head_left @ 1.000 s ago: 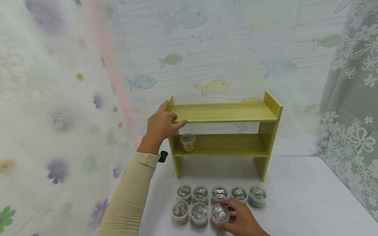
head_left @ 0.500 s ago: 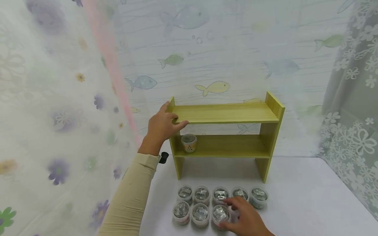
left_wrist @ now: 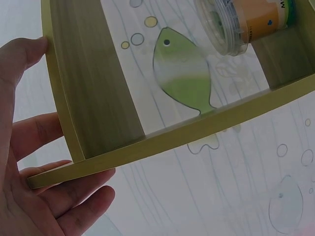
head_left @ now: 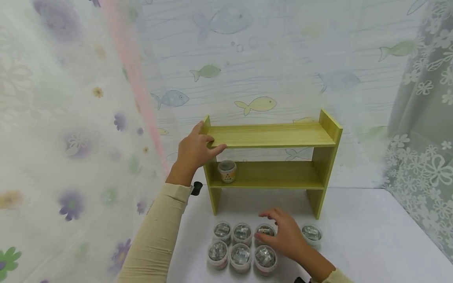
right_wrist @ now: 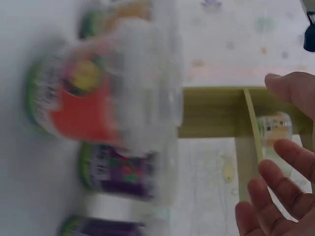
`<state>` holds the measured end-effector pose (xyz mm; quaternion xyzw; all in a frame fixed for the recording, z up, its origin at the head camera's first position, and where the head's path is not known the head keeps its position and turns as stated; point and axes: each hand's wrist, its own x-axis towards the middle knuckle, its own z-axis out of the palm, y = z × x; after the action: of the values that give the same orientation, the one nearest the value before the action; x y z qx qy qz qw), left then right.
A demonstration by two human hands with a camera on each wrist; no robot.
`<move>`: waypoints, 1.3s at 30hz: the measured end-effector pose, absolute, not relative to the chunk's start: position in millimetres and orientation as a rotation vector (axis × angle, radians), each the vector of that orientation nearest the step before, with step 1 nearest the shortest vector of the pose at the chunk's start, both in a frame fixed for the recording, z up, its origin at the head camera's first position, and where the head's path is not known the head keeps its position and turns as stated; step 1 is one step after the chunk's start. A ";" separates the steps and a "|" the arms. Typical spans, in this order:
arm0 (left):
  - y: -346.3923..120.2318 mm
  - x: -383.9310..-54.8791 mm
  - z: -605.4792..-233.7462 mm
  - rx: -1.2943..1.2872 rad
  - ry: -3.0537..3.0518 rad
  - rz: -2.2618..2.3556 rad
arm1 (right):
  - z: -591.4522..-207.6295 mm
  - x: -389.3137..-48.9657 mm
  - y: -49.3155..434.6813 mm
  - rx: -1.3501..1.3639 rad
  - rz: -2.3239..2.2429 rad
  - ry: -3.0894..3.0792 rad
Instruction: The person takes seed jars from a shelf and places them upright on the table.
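Observation:
My left hand grips the top left corner of a small yellow-green wooden shelf. In the left wrist view, the thumb touches one side of the board while the fingers go round the other. Above the back row of small lidded plastic tubs hovers my right hand, its fingers loosely curved and holding nothing. Nearest to it is a tub, partly covered by the fingers. A tub with a red label appears blurred in the right wrist view. One orange-labelled tub stands on the middle board's left end.
Several more tubs stand in two rows before the shelf, including a front-left tub and a back-right tub. A white cloth covers the table. Fish-patterned and flowered curtains hang behind and at the sides.
My right hand has come away from the front-right tub and moved forward over the back row. That tub stays in place. My left hand keeps its hold on the shelf.

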<state>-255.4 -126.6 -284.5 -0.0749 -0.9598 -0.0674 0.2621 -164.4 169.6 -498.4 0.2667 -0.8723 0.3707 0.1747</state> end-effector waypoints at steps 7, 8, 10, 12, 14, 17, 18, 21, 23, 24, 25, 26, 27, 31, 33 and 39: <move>-126.7 -252.7 -286.9 -0.202 -2.612 -0.194 | -484.9 -194.4 158.6 0.751 1.065 -2.405; -126.7 -252.7 -287.1 -0.206 -2.610 -0.196 | -482.0 -198.2 156.8 0.763 1.060 -2.379; -126.7 -253.1 -287.0 -0.215 -2.604 -0.195 | -475.1 -206.6 152.6 0.790 1.056 -2.333; -127.0 -254.0 -285.7 -0.220 -2.598 -0.183 | -465.3 -214.4 147.2 0.801 1.066 -2.325; -127.5 -254.9 -284.3 -0.217 -2.595 -0.174 | -455.4 -223.9 140.2 0.789 1.087 -2.347; -128.7 -255.0 -283.1 -0.212 -2.599 -0.177 | -442.9 -237.5 128.0 0.739 1.156 -2.433; -129.1 -255.0 -283.2 -0.209 -2.600 -0.180 | -440.1 -242.3 123.9 0.724 1.185 -2.459; -129.6 -255.6 -283.9 -0.213 -2.592 -0.190 | -433.4 -254.8 112.0 0.660 1.280 -2.528; -129.5 -256.4 -284.1 -0.218 -2.581 -0.189 | -430.0 -262.3 104.8 0.634 1.335 -2.539; -129.4 -256.7 -284.2 -0.219 -2.578 -0.191 | -428.6 -265.4 101.4 0.620 1.360 -2.544; -129.5 -256.9 -284.6 -0.220 -2.576 -0.194 | -427.4 -268.3 98.0 0.609 1.382 -2.542; -129.5 -256.7 -285.0 -0.219 -2.576 -0.196 | -426.7 -270.7 94.9 0.600 1.396 -2.544; -129.6 -256.3 -285.6 -0.214 -2.580 -0.199 | -426.2 -272.8 91.9 0.594 1.409 -2.547; -129.7 -254.9 -288.4 -0.200 -2.601 -0.201 | -426.6 -279.9 80.8 0.579 1.465 -2.546; -129.4 -254.9 -289.1 -0.197 -2.605 -0.201 | -426.7 -283.0 76.0 0.584 1.484 -2.538; -128.0 -255.7 -287.3 -0.208 -2.589 -0.188 | -424.1 -291.2 65.1 0.595 1.591 -2.514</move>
<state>-255.7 -128.0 -287.3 -0.0771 -0.9585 -0.0695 0.2656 -291.2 65.1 -424.1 0.1958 -0.8273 0.5238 0.0538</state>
